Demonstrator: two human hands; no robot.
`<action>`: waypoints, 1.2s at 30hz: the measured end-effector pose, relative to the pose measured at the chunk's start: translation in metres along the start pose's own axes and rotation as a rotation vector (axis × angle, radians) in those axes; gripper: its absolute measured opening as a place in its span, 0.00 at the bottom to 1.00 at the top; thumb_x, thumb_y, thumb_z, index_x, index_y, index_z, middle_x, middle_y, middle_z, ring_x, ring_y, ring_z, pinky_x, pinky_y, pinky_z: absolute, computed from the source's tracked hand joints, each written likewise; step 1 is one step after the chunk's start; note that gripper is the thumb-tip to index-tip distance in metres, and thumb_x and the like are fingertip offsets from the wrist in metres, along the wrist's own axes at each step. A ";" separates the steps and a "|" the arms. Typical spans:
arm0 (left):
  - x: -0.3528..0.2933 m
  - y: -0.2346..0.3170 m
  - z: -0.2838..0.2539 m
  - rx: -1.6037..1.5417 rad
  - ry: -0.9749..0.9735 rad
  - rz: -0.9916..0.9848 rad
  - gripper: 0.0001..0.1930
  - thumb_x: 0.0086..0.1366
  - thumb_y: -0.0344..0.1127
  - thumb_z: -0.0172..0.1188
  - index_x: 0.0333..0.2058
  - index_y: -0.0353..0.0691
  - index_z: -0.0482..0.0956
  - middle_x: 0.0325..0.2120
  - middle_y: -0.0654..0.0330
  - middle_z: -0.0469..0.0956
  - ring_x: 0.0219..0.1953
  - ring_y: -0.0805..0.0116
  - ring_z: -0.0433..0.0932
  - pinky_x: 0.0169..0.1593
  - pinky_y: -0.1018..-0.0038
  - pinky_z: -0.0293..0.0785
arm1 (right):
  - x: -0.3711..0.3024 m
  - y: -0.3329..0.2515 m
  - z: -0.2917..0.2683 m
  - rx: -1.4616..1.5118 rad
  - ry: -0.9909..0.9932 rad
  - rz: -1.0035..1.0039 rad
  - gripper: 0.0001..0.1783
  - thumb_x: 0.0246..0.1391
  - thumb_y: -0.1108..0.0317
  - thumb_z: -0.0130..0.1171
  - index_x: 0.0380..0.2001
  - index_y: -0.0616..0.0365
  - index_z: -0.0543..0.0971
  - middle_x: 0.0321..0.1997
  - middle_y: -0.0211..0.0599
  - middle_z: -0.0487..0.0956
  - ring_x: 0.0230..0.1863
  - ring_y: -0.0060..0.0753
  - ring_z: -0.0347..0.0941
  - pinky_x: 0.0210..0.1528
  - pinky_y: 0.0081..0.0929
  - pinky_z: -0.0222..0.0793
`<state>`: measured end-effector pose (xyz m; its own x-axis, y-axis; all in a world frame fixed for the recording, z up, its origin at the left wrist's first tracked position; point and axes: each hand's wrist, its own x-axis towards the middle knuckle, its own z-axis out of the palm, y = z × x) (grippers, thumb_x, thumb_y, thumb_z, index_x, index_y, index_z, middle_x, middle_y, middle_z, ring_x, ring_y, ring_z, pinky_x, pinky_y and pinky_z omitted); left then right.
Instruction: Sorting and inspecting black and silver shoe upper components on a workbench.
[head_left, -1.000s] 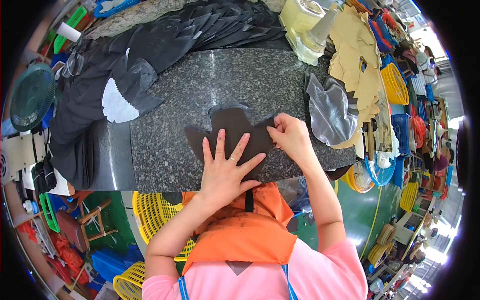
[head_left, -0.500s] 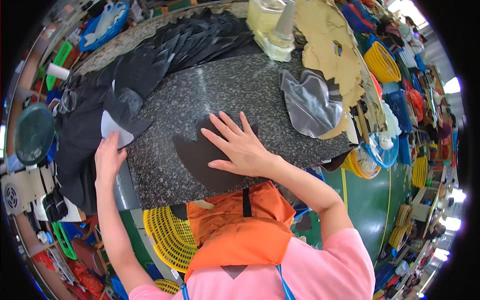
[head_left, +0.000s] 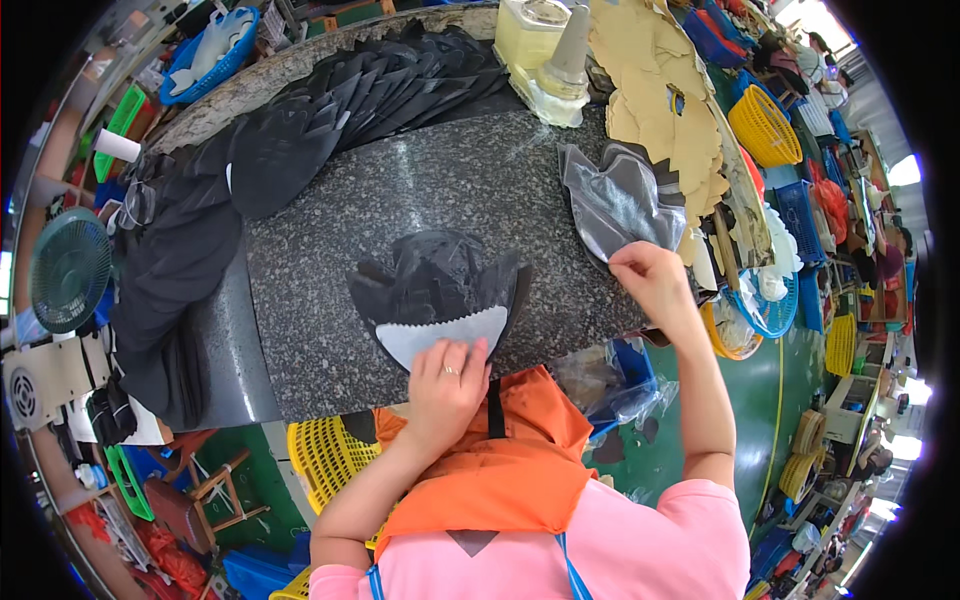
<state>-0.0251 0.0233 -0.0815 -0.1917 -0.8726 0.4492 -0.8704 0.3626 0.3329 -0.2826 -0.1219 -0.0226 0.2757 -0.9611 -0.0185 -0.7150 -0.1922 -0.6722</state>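
In front of me on the speckled stone slab (head_left: 320, 300) lies a black cut piece (head_left: 440, 275), winged at both sides. A pale grey strip (head_left: 440, 333) with a toothed upper edge covers its near end. My left hand (head_left: 447, 393) is closed over that near edge, fingertips on the strip; its thumb is partly hidden. Dark brown edges show beneath the black piece. Toward the right, my right hand (head_left: 655, 280) pinches the near edge of a shiny grey, translucent shaped sheet (head_left: 618, 205), which lies on the slab.
Black cut pieces (head_left: 400, 85) overlap along the slab's far and left sides. A cream container (head_left: 530, 40) and a grey cone-topped pot (head_left: 568, 65) stand at the back. Tan sheets (head_left: 650, 80) lie at right. A yellow basket (head_left: 325, 455) sits below the near edge.
My left hand has come from the left pile to the middle, bringing the black piece with its pale strip onto the brown one. My right hand has left the brown piece for the shiny sheet.
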 end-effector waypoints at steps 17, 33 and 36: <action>0.045 -0.004 -0.029 -0.931 -0.080 -0.761 0.05 0.62 0.25 0.55 0.33 0.31 0.78 0.26 0.61 0.79 0.28 0.76 0.76 0.33 0.77 0.72 | -0.018 -0.074 0.078 0.779 -0.431 -0.028 0.03 0.54 0.76 0.52 0.31 0.66 0.73 0.26 0.30 0.76 0.29 0.19 0.74 0.34 0.20 0.72; 0.037 -0.029 -0.030 -1.368 0.297 -1.031 0.11 0.68 0.31 0.51 0.40 0.31 0.79 0.30 0.63 0.80 0.30 0.79 0.77 0.34 0.81 0.75 | -0.042 -0.059 0.116 0.306 0.114 -0.378 0.08 0.46 0.77 0.62 0.21 0.59 0.72 0.18 0.36 0.72 0.19 0.36 0.72 0.22 0.27 0.67; 0.038 -0.028 -0.011 -0.894 0.362 -0.722 0.08 0.67 0.28 0.48 0.32 0.32 0.75 0.23 0.65 0.74 0.24 0.77 0.71 0.29 0.80 0.68 | -0.048 -0.086 0.122 0.365 0.241 -0.450 0.10 0.44 0.80 0.62 0.29 0.58 0.72 0.25 0.37 0.75 0.22 0.33 0.75 0.24 0.25 0.70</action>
<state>-0.0028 -0.0168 -0.0647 0.4729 -0.8773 0.0816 -0.0753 0.0520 0.9958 -0.1561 -0.0347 -0.0544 0.3154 -0.8275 0.4644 -0.2848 -0.5494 -0.7855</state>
